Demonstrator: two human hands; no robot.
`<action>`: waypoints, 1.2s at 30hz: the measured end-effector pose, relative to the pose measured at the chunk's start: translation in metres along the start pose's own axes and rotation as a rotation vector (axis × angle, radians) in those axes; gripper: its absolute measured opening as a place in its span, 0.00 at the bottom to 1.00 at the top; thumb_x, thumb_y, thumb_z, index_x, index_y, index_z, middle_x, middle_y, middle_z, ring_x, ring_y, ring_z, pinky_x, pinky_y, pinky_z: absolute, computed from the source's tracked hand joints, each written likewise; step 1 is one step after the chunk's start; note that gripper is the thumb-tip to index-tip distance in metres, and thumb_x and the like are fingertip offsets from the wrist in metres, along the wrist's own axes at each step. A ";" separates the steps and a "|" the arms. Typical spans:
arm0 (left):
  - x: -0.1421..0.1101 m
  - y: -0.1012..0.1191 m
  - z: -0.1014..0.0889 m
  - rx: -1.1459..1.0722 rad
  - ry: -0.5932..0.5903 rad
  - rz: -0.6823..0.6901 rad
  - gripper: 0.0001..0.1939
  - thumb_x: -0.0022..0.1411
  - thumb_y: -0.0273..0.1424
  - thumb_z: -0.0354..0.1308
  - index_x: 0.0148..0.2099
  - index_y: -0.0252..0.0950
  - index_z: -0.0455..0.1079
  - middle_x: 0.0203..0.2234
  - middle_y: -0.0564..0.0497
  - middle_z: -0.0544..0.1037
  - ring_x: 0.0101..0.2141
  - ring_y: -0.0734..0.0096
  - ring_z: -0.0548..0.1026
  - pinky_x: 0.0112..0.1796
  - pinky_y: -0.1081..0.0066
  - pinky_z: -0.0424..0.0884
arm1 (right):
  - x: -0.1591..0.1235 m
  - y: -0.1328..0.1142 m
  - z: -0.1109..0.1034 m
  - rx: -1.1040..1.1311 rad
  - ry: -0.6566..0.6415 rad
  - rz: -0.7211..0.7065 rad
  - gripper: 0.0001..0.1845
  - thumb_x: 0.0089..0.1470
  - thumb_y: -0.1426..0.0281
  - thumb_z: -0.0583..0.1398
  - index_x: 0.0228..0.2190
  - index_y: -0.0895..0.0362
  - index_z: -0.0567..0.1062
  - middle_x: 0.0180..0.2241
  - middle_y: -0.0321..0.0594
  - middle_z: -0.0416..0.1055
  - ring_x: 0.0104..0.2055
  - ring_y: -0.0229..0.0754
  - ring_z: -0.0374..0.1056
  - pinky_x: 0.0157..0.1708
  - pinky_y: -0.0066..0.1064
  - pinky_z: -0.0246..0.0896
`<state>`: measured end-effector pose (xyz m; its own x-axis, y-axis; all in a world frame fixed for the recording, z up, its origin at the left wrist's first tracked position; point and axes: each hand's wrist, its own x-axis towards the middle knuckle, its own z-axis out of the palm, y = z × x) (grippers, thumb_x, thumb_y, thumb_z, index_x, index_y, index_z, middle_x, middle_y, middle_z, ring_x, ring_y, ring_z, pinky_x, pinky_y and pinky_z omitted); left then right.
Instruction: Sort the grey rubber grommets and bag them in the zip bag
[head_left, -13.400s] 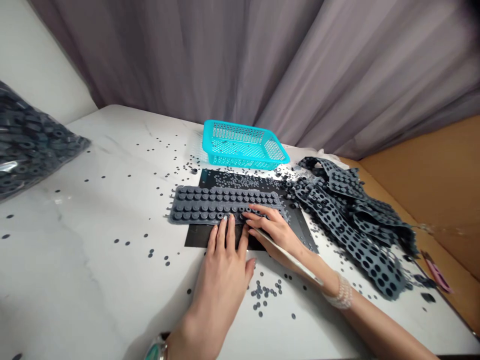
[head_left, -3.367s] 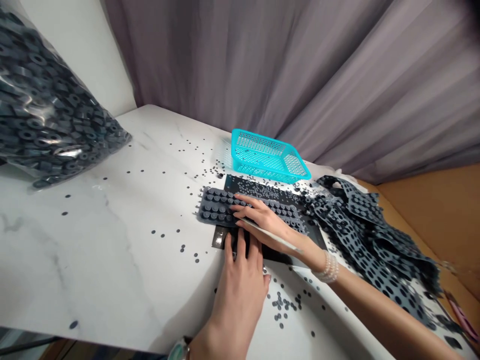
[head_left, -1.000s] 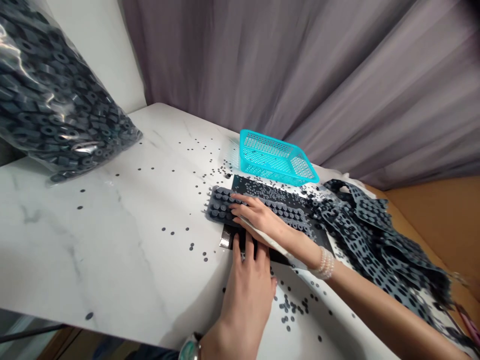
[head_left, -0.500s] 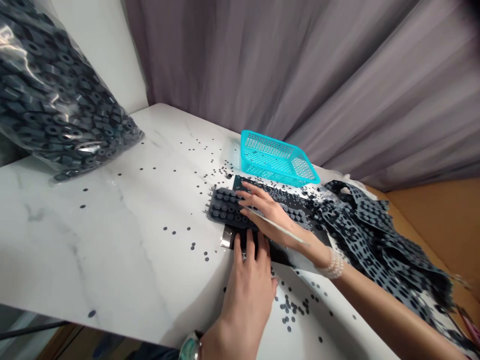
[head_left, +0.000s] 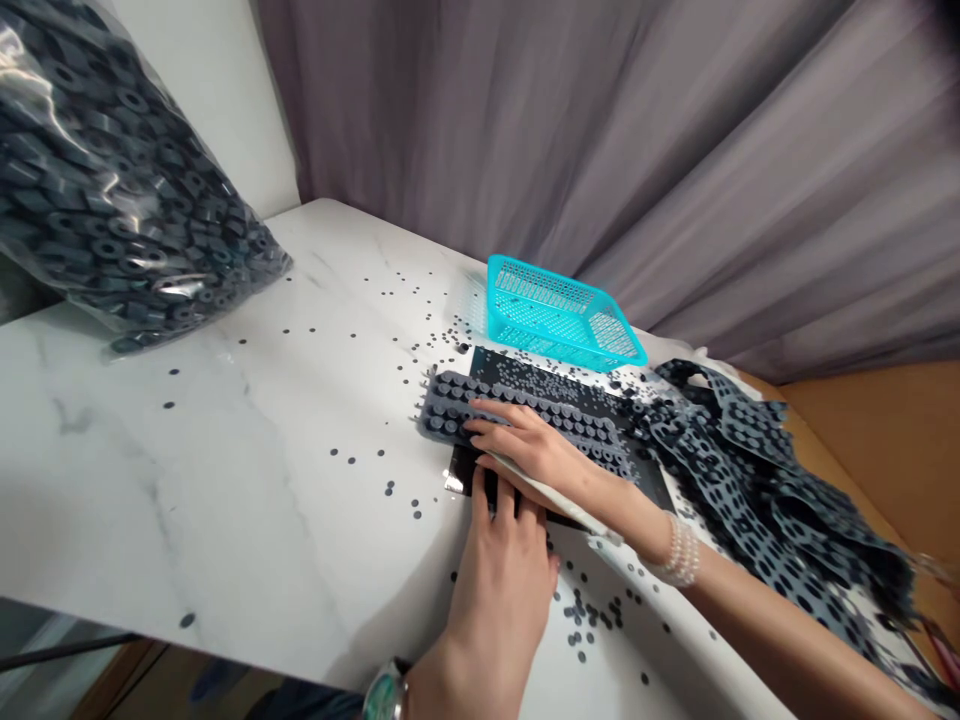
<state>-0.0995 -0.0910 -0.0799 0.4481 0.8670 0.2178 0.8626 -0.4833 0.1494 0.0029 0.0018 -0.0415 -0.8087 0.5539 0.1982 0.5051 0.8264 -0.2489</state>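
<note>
My left hand [head_left: 501,575] lies flat, fingers outstretched, with its tips on the near edge of a black mat [head_left: 652,487]. My right hand [head_left: 529,445] reaches across from the right over a dark grey moulded rubber sheet [head_left: 577,412] with rows of round raised cups. Its fingertips rest on the sheet's left part. A thin whitish stick [head_left: 570,503], blurred by motion, runs along the underside of that hand, apparently held by the thumb; its tip is hidden. The sheet lies on the mat, overhanging its left edge.
A turquoise basket [head_left: 566,312] stands behind the mat. On the left is a clear bag [head_left: 142,210] of grey rubber rings. Punched rubber sheets [head_left: 757,500] are heaped on the right. Small dark discs [head_left: 589,612] are scattered over the white table [head_left: 247,520].
My right hand has lowered and moved slightly towards me, and the stick has swung down with it. More of the sheet's cups show. My left hand has stayed in place.
</note>
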 end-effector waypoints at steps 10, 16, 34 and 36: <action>0.004 -0.003 -0.006 -0.012 -0.052 0.011 0.33 0.59 0.45 0.57 0.61 0.29 0.63 0.59 0.42 0.67 0.58 0.45 0.62 0.57 0.48 0.61 | 0.022 0.015 -0.018 -0.025 0.326 0.079 0.09 0.63 0.74 0.51 0.44 0.56 0.68 0.50 0.48 0.70 0.62 0.46 0.56 0.57 0.47 0.63; 0.003 -0.003 -0.006 0.009 -0.050 0.020 0.33 0.60 0.45 0.56 0.61 0.30 0.64 0.58 0.42 0.67 0.58 0.46 0.63 0.57 0.49 0.62 | 0.016 0.014 -0.015 0.031 0.231 0.209 0.08 0.62 0.71 0.53 0.42 0.56 0.71 0.55 0.49 0.67 0.65 0.51 0.50 0.58 0.54 0.59; 0.001 0.001 -0.001 -0.003 -0.040 0.007 0.33 0.60 0.46 0.54 0.62 0.32 0.62 0.59 0.44 0.66 0.60 0.44 0.58 0.58 0.48 0.59 | 0.023 0.005 0.002 0.047 0.009 0.119 0.10 0.62 0.69 0.53 0.42 0.59 0.72 0.51 0.50 0.71 0.64 0.50 0.54 0.55 0.50 0.61; 0.002 0.001 0.000 -0.003 -0.040 0.003 0.34 0.59 0.46 0.55 0.62 0.32 0.62 0.60 0.45 0.66 0.60 0.45 0.58 0.59 0.48 0.59 | 0.023 0.005 0.000 0.069 0.017 0.115 0.10 0.62 0.69 0.53 0.42 0.58 0.72 0.51 0.49 0.71 0.64 0.50 0.54 0.55 0.50 0.61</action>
<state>-0.0982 -0.0900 -0.0792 0.4597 0.8697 0.1797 0.8606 -0.4862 0.1514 -0.0130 0.0183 -0.0378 -0.7412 0.6466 0.1803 0.5718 0.7488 -0.3350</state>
